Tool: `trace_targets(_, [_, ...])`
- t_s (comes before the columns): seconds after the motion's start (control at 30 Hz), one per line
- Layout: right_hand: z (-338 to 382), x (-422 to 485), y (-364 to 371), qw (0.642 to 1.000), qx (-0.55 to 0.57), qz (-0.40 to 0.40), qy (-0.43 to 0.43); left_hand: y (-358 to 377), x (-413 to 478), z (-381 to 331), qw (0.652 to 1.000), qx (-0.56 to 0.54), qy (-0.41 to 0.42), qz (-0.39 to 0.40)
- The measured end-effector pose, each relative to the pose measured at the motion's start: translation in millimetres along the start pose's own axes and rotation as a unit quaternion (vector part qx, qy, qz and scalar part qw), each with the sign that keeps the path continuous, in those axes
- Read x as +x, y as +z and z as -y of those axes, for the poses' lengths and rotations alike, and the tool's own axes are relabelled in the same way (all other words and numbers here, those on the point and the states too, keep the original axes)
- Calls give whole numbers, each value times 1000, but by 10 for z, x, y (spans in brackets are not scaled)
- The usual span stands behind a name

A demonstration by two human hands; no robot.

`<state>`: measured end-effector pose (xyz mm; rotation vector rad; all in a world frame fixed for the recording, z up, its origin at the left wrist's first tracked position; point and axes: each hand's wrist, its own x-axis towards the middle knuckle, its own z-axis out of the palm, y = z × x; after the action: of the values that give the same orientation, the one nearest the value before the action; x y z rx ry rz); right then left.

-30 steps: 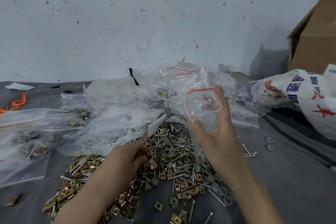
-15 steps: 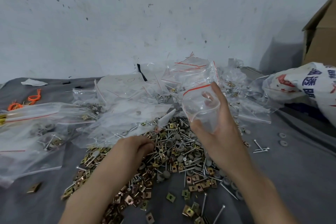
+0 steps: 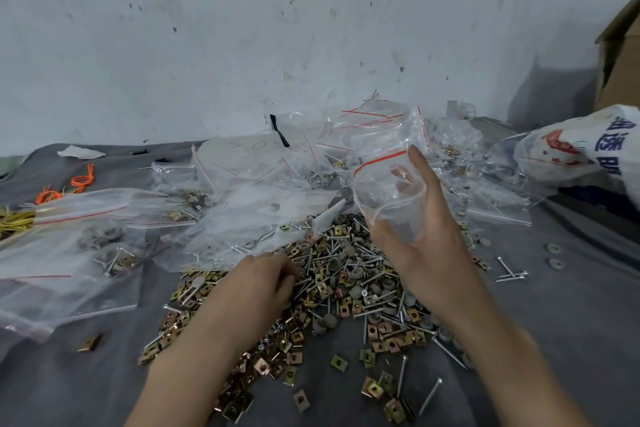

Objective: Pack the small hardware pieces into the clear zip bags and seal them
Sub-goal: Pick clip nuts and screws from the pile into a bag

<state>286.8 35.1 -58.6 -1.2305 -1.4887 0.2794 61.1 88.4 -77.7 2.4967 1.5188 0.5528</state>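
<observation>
Gripping clear, red-striped plastic zip bag (image 3: 384, 194) in raised right hand (image 3: 429, 253); curling left hand (image 3: 263, 284) into brass-and-steel hardware heap (image 3: 346, 282) below-left, catch unseen.

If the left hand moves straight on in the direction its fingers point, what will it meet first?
Probably the hardware pile: the left hand lies at its edge, with its fingers aimed into the loose pieces just ahead. Depth is unclear.

Glossy, brass-toned metal clips (image 3: 372, 329) and bright silvery metal screws (image 3: 429, 395) on matt grey cloth (image 3: 554, 322); a zip bag (image 3: 388, 191) of clear, shiny, crinkled plastic; a rough, pitted, whitish wall (image 3: 311, 28); a matt brown cardboard box (image 3: 620, 55).
</observation>
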Motion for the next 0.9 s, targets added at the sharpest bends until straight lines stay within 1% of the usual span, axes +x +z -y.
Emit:
trace_targets(0.33, [-11,1,7,1000,-1,-2,-3,-122,-11,87,998,-37,-29,32])
trace_targets(0.43, [-9,0,6,1000,2,-2,-2,-192,-39,127,998,-40,-47,25])
trace_targets(0.53, [0,-4,2,1000,9,-3,0,-206,-56,175,999,-27,-41,16])
trace_targets(0.7, [-3,0,4,1000,3,-4,-3,-138,-71,138,998,-15,-27,62])
trace_targets(0.9, [-15,10,9,1000,18,-3,-3,-116,-90,132,998,-29,-10,55])
